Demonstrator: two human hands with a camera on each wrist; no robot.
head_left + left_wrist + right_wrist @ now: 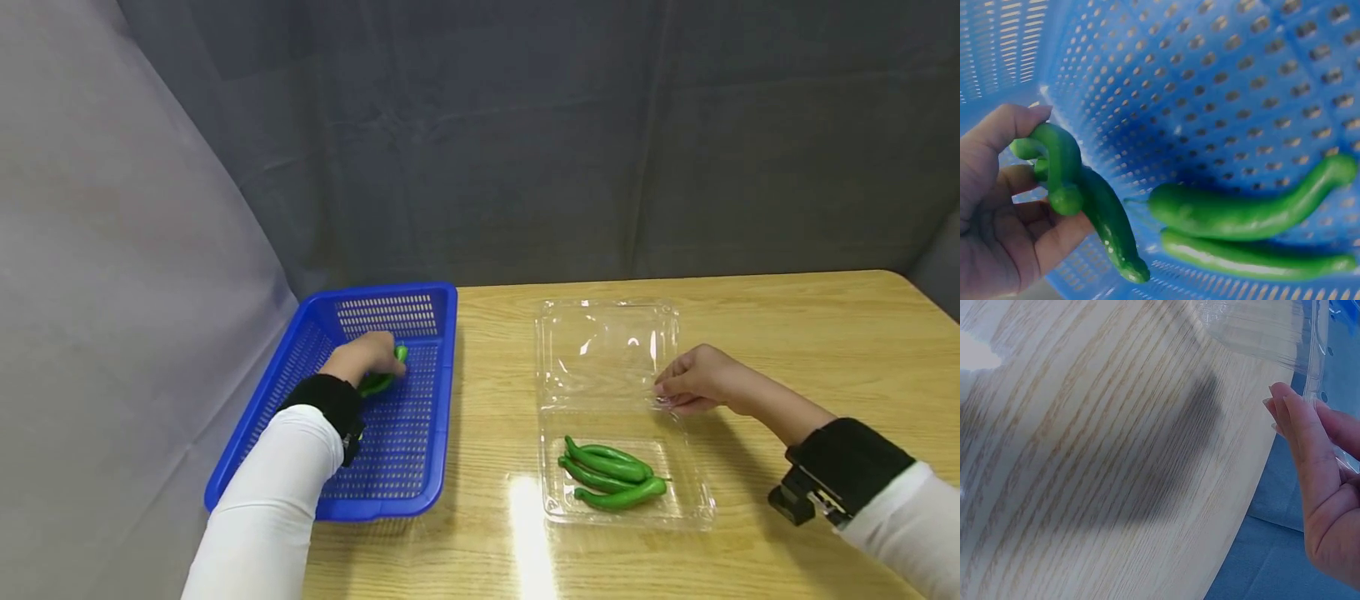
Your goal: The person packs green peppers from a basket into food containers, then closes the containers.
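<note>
Hands [367,357] on glossy curved peppers [1079,187]

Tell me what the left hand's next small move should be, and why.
Probably lift the left hand and its two green peppers out of the blue basket, since the right hand holds the clear clamshell box open.

Place: a test room, not a home
Back of picture: grey cloth walls [525,142] all around
Bottom: plain wooden tabletop [787,333]

no readable text, labels, brands or numbers on anything in view, no signs either
</note>
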